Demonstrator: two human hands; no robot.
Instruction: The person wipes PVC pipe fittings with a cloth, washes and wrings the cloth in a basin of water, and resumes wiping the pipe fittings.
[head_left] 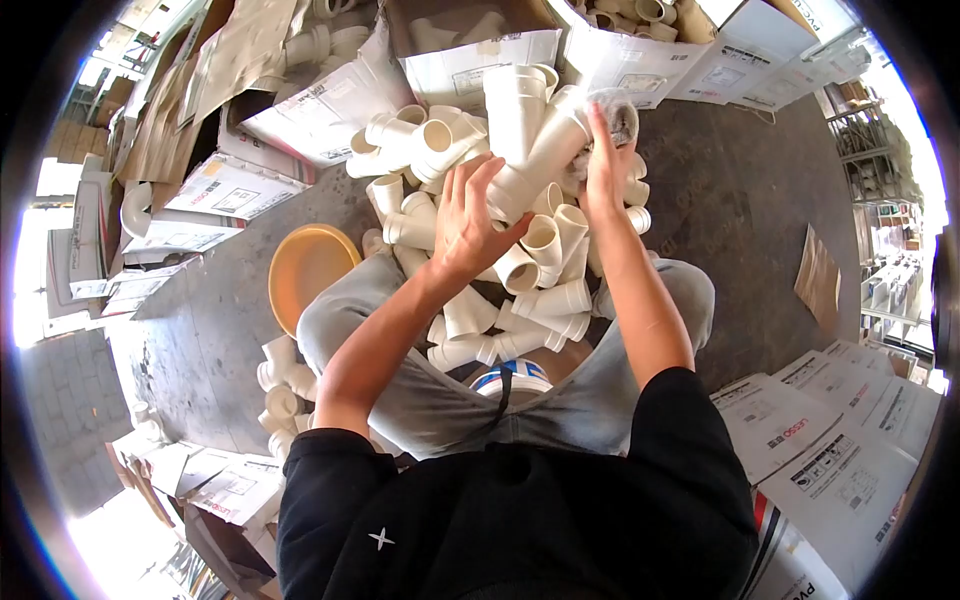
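Note:
A large off-white plastic Y-shaped pipe fitting [545, 155] is raised above the pile, between my two hands. My left hand [465, 215] is at its lower left end, fingers bent and thumb stretched below the rim. My right hand [604, 165] is against its upper right end, with fingers pointing up and away. Crumpled clear plastic film [622, 118] shows around that end, beside my right fingers. Below lies a heap of similar white pipe fittings [540, 240], spread on the floor between my knees.
An orange basin [300, 275] is left of my knee. Opened cartons [480, 65] with more fittings line the far side. Printed cartons [800, 430] stand at lower right. A cardboard piece [818, 275] lies on the dark floor [735, 190]. More fittings [283, 400] lie at left.

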